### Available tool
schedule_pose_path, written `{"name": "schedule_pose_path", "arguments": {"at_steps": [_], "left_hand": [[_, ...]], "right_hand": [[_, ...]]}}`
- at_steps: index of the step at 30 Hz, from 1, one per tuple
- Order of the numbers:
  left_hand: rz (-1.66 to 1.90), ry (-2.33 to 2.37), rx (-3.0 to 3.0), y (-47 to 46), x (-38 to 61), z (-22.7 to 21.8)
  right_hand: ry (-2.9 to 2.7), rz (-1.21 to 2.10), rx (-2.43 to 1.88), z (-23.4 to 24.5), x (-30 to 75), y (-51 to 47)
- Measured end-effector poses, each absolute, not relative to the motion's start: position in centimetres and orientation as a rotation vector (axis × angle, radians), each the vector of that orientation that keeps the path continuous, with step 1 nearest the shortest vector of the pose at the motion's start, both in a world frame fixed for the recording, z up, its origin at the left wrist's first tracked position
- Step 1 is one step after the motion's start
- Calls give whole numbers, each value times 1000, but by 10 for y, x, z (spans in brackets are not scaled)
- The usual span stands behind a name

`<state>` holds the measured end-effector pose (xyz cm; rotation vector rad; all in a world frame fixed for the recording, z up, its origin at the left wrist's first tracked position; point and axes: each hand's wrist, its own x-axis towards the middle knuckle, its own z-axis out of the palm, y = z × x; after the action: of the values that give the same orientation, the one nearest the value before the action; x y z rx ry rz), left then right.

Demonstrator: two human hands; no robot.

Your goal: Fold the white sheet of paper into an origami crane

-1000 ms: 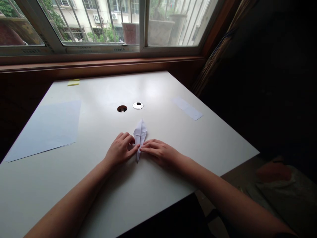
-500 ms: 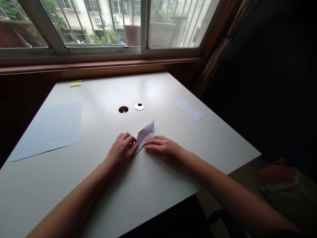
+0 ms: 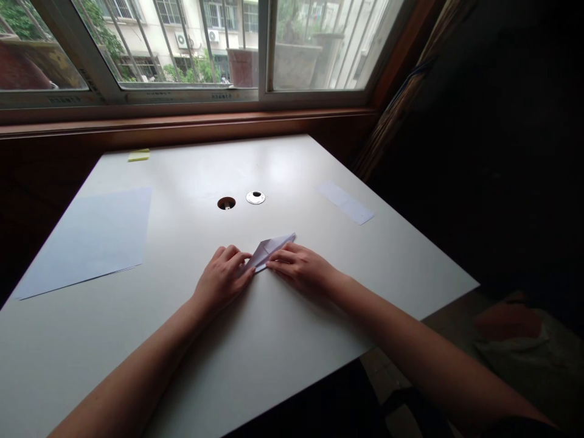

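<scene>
A small folded piece of white paper (image 3: 268,248) lies on the white table (image 3: 255,340), its pointed tip toward the right and its creased layers slightly raised. My left hand (image 3: 223,272) pinches its left end between thumb and fingers. On the near right side, my right hand (image 3: 298,266) grips the lower edge, with its fingers bent over the paper. Both hands rest close to the tabletop and partly cover the paper.
Larger white sheets (image 3: 91,240) lie at the left. A narrow paper strip (image 3: 345,202) is at the right, and a yellow sticky-note pad (image 3: 139,155) near the back edge. Beyond my hands are a round cable hole (image 3: 226,203) and its loose cover (image 3: 255,198).
The folded paper has turned clockwise, so its tip now points more to the right and lies lower. My right fingers have curled in more around it; my left hand has hardly moved.
</scene>
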<state>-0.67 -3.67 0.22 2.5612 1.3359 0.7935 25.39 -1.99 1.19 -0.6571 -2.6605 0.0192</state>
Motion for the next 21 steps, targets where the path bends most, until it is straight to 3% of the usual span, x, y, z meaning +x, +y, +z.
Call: {"name": "schedule_pose_path", "arguments": {"at_steps": [13, 21], "left_hand": [[817, 1311, 2516, -35, -9, -1], [841, 1305, 2486, -34, -10, -3]], "right_hand": [[-2496, 5, -1040, 16, 240, -37], [-2620, -259, -1068, 5, 217, -30]]}}
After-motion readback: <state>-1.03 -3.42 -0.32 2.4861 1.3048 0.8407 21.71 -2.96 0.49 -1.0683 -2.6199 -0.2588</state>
